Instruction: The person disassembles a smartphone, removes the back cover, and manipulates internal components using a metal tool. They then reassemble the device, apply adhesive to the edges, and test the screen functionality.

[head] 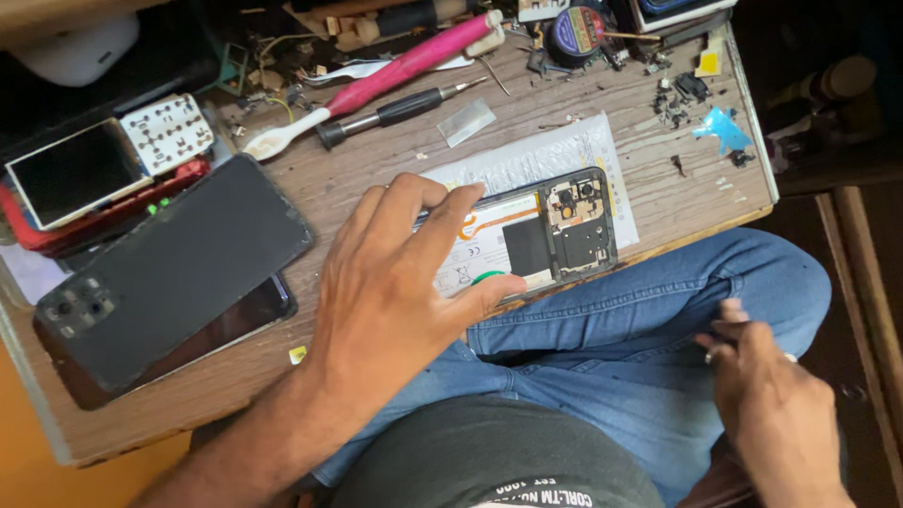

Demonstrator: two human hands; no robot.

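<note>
An opened phone (541, 235) with its back cover off lies near the front edge of the wooden table (658, 202), battery and dark boards showing. My left hand (390, 282) rests over its left end, fingers and thumb gripping its edges. My right hand (767, 395) is low at the right, over my jeans, closed on a small dark tool whose kind I cannot tell. The phone lies on a white plastic packet (564, 155).
A dark phone back cover (165, 273) lies on another phone at the left. Behind it are a small phone with a keypad board (103, 160), a pink toothbrush (395, 71), a black screwdriver (395, 111), a solder reel (578, 33) and scattered small parts.
</note>
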